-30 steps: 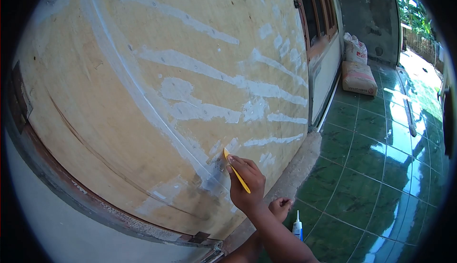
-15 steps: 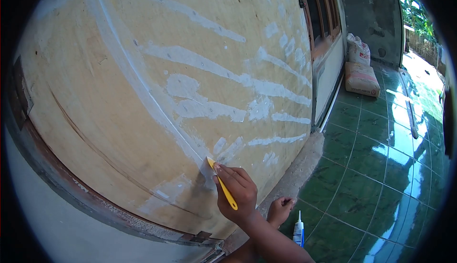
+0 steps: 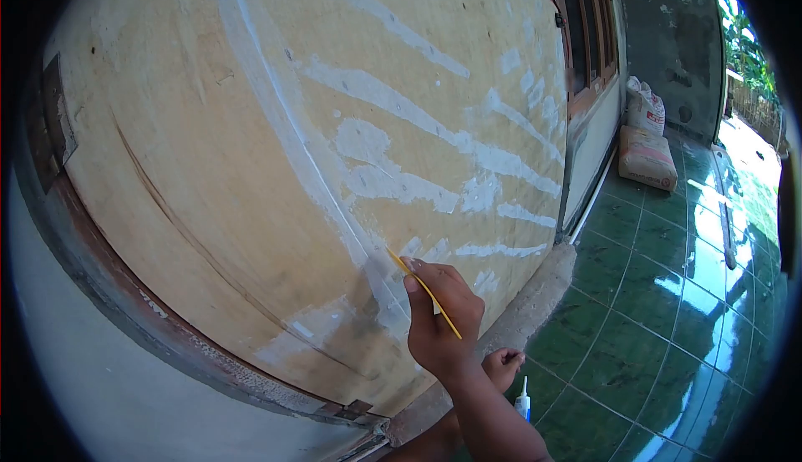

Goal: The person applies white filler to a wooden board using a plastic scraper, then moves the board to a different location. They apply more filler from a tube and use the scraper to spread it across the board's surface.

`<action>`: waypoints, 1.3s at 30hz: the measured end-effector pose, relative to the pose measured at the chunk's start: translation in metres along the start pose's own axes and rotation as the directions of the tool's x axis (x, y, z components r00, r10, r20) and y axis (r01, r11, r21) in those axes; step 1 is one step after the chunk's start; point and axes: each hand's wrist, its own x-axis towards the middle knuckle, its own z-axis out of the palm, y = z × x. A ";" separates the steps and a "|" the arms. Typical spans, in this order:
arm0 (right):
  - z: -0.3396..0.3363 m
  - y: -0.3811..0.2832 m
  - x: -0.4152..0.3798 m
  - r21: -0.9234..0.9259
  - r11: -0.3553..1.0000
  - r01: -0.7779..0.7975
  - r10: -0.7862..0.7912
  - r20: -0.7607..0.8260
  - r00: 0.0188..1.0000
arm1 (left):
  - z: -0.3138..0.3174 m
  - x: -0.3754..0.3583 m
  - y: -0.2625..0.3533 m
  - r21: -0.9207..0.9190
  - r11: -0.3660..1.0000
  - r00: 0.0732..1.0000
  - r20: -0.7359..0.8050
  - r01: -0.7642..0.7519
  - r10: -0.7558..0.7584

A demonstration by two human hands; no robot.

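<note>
My right hand (image 3: 447, 316) is closed around a putty knife with a yellow handle (image 3: 439, 305). The knife's edge rests at the white filler strip (image 3: 322, 190) running down the plywood panel (image 3: 209, 178). Its blade is hard to make out at this angle. Behind and to the right of that wrist, my left hand (image 3: 504, 368) hangs low over the floor edge with its fingers curled in. Whether anything is inside those fingers is hidden. Just below it stands a tube with a white nozzle (image 3: 523, 402) and a blue label, partly covered by my right forearm.
Several more white filler patches (image 3: 393, 107) mark the panel. Glossy green tiles (image 3: 618, 312) cover the floor on the right. Two filled sacks (image 3: 647, 157) are stacked by the far wall, below a wooden window frame (image 3: 593, 36). A metal hinge (image 3: 58, 119) sits at the panel's left.
The putty knife has turned so its handle shows edge-on, and the shadow beside it has shifted. The whole view has swung a little, moving the panel and floor rightward in the picture.
</note>
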 end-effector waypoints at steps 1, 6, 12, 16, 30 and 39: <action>0.002 0.000 0.007 -0.075 0.995 0.065 -0.066 -0.005 0.998 | 0.002 0.001 -0.001 0.008 1.000 1.000 0.000 -0.002 0.002; 0.021 -0.008 -0.003 -0.223 0.954 0.200 -0.193 0.050 0.980 | 0.003 0.002 -0.011 -0.010 0.999 0.999 0.024 -0.040 0.040; 0.010 -0.007 0.006 -0.204 0.971 0.124 -0.137 -0.053 0.989 | 0.004 -0.002 -0.010 -0.006 1.000 0.999 0.020 -0.027 0.027; 0.037 -0.004 -0.011 -0.398 0.893 0.210 -0.213 0.037 0.976 | 0.003 -0.006 -0.006 0.021 0.997 0.997 0.029 -0.071 0.070; 0.025 -0.004 0.014 -0.174 0.973 0.149 -0.170 -0.107 0.980 | 0.002 -0.007 -0.005 0.015 0.999 0.999 0.036 -0.029 0.029; 0.007 -0.016 0.003 0.052 0.997 -0.048 0.043 0.096 0.994 | 0.013 0.000 -0.029 0.000 1.000 0.999 0.050 -0.018 0.018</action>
